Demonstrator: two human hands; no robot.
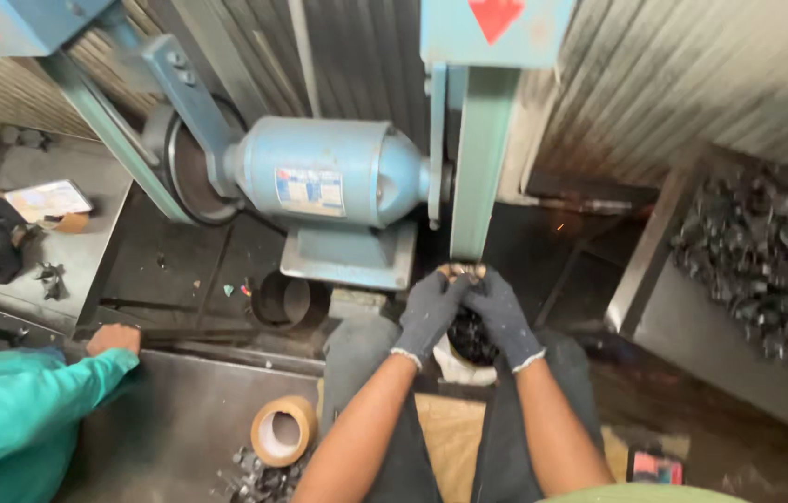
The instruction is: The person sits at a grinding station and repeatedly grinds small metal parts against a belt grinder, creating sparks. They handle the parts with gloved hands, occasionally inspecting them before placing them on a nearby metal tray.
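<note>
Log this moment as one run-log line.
left hand: gloved, on small metal part | right hand: gloved, same part | part against sanding belt | container below

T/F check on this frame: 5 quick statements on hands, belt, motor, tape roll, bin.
1. Both gloved hands, left hand and right hand, press a small part against the belt. True.
2. The motor is red. False: it is blue.
3. A tape roll lies left of the left forearm. True.
4. The bin on the right holds nothing. False: it is heaped with dark metal parts.
5. The co-worker's hand wears a glove. False: it is bare, with a teal sleeve.
</note>
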